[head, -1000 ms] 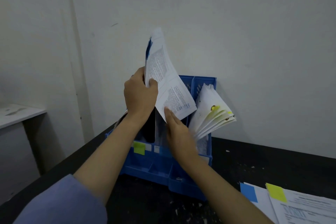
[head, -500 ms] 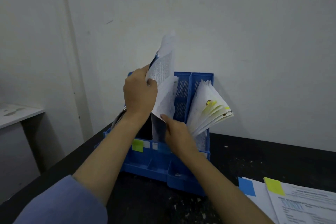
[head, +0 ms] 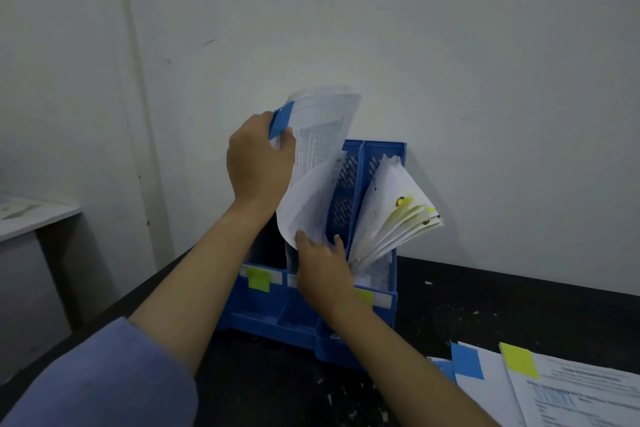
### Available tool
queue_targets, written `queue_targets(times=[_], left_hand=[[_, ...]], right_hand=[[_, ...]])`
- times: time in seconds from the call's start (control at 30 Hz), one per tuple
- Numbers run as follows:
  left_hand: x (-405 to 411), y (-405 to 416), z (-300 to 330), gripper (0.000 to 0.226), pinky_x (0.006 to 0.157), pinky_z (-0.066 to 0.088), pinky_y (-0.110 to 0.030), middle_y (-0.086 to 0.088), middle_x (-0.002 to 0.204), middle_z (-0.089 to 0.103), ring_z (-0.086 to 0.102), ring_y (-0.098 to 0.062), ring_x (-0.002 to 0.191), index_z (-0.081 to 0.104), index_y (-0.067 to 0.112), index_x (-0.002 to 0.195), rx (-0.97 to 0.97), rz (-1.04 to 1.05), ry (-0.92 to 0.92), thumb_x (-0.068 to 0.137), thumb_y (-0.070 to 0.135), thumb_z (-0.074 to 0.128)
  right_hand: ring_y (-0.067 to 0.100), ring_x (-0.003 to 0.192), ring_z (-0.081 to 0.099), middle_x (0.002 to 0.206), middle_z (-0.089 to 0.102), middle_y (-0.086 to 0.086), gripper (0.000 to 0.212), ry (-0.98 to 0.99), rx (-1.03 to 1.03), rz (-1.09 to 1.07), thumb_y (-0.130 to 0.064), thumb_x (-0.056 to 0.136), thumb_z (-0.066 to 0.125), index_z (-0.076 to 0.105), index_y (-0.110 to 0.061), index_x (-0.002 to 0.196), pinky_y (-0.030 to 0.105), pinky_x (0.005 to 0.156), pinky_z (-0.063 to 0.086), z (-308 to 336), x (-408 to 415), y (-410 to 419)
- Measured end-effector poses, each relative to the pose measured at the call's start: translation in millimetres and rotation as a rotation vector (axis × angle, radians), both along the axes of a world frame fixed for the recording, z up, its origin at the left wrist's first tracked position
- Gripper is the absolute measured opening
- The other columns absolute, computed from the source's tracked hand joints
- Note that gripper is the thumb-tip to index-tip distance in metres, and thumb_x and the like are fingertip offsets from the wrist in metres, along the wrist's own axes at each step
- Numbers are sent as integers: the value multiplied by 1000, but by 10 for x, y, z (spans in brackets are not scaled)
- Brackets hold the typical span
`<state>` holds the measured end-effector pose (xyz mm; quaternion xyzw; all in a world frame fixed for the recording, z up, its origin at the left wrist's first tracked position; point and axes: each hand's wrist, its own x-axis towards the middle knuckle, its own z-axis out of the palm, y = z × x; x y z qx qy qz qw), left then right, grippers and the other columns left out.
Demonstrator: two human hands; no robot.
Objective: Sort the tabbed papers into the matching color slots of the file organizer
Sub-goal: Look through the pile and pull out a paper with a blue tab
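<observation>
A blue-tabbed paper [head: 317,163] hangs curled over the middle slot of the blue file organizer [head: 349,340] on the desk [head: 485,308]. The left hand [head: 258,163] pinches its tabbed top; the right hand [head: 323,270], fingers spread, steadies its lower edge. Next, seemingly, feeding it straight down.

We see the blue-tabbed paper [head: 320,163] turned since a second ago: then it showed edge-on with its printed lower corner flaring out to the right of the frame, and now its printed face is toward us, bowed, with the blue tab [head: 281,118] plainly visible at its upper left corner. The left hand [head: 258,163] has shifted from mid-sheet up to that tabbed corner, pinching beside the tab. The right hand [head: 323,270] has moved from the sheet's lower right corner to its bottom edge, which now curls down toward the middle slot of the file organizer [head: 349,184].
</observation>
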<state>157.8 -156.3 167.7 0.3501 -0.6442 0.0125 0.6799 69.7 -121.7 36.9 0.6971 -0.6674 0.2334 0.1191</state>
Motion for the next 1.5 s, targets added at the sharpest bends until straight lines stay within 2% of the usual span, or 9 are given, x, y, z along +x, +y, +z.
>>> queue_targets(times=[0.17,0.27,0.33,0.5,0.63,0.87,1.1,1.3,1.5], left_hand=[[51,-47,-143,26,41,21,-17,7,52,36,29,-8,47,44,9,60,106,43,-66,81,11,58],[37,-39,-219,21,43,23,-13,4,54,45,37,-12,48,50,10,60,149,26,-51,79,10,59],[5,-22,-247,13,49,36,-29,-8,64,56,49,-24,56,58,4,67,157,32,-63,79,9,60],[-16,-7,-276,6,60,45,-37,-14,85,62,56,-27,72,62,4,81,152,-8,-76,80,10,63],[8,15,-184,27,68,44,-20,2,96,59,54,-9,82,62,14,112,35,-57,-114,85,19,65],[-25,-47,-42,13,64,34,-13,-10,87,64,50,-8,75,68,4,92,-100,-22,-310,88,14,62],[-13,-77,-79,17,62,44,-27,-11,77,63,50,-12,67,64,0,79,-144,-26,-320,85,15,67],[0,-50,-208,16,62,41,-17,-4,78,60,51,-11,66,64,4,90,-175,-130,-356,83,16,70],[90,-90,-436,23,74,50,-27,-4,98,65,60,-19,87,65,10,106,-113,-120,-441,85,20,67]], right_hand=[[24,96,58,95,65,8,22,25,120,-109,-6,88,43,51,-10,108,50,114,-6,-36,-31,13],[25,90,58,92,65,8,5,-112,28,-66,-16,92,44,48,-15,89,41,112,16,12,-61,33],[24,91,57,98,62,8,9,-103,-40,-10,-18,94,44,50,-14,89,31,84,38,19,-57,27],[21,58,59,76,62,9,20,-12,-157,28,1,70,70,60,-8,84,24,44,34,67,36,111],[27,84,58,99,58,15,30,36,-59,82,7,83,51,49,-8,109,29,59,34,51,61,68],[25,89,59,106,59,12,23,13,-30,77,-5,92,45,45,-10,115,29,62,36,55,60,37],[5,108,48,130,47,3,56,-741,-321,309,-18,87,56,32,-24,137,25,90,45,529,-201,-1],[28,136,29,154,9,15,54,-400,-303,377,-4,90,52,38,-20,139,27,103,31,1001,-438,-233],[23,143,18,149,27,19,32,-398,-266,347,-9,96,44,51,-8,128,20,104,23,930,-516,-375]])
